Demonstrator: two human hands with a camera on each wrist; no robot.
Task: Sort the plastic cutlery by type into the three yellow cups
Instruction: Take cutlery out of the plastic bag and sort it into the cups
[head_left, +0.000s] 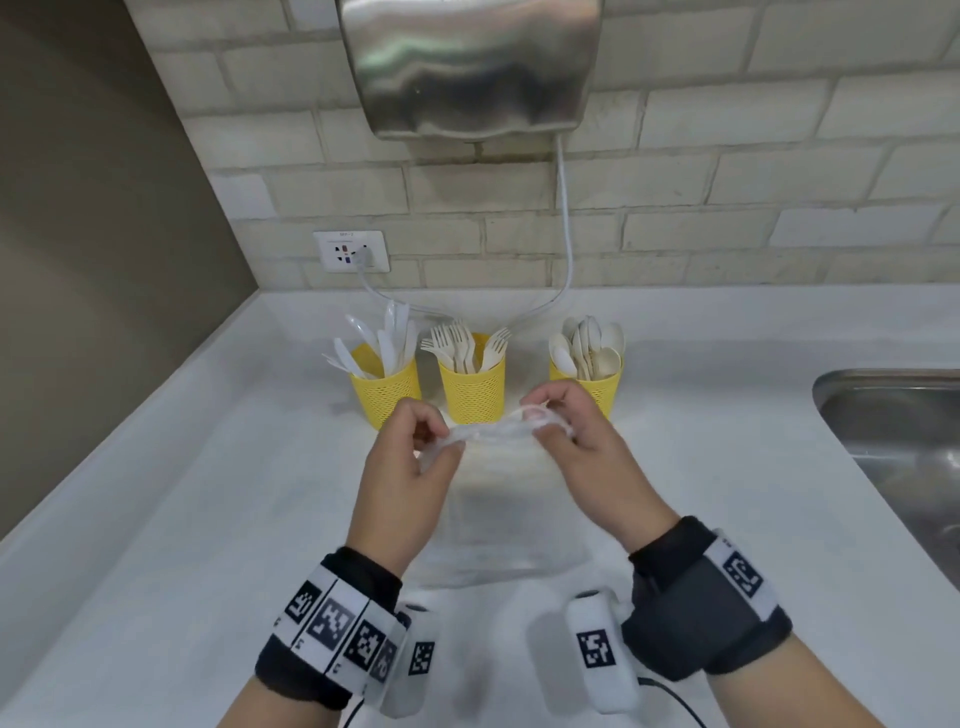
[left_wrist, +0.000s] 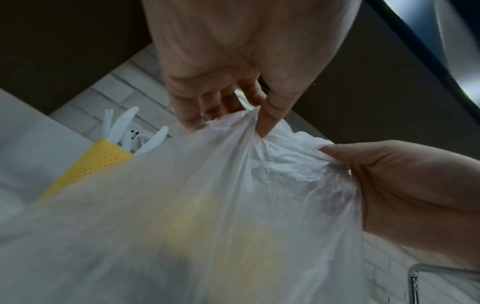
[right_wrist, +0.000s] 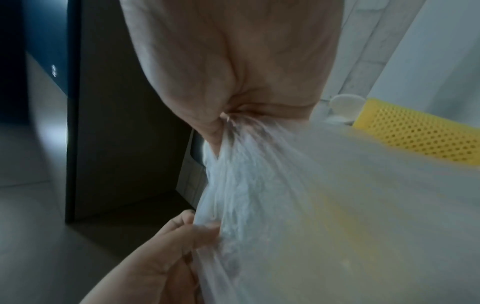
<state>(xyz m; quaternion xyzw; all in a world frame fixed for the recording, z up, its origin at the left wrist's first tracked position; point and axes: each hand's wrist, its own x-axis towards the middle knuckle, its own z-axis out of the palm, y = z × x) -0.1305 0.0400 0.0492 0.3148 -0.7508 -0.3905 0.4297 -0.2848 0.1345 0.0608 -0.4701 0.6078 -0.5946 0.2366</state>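
Observation:
Three yellow mesh cups stand in a row at the back of the white counter. The left cup holds white knives, the middle cup beige forks, the right cup spoons. In front of them both hands hold up a thin clear plastic bag by its gathered top edge. My left hand pinches the bag's left end, seen close in the left wrist view as the bag bunches under the fingers. My right hand pinches the right end, where the bag is crumpled. The bag looks empty.
A steel sink is set into the counter at the right. A metal hand dryer hangs on the tiled wall, its cord running down behind the cups to a wall socket. A brown wall closes the left side.

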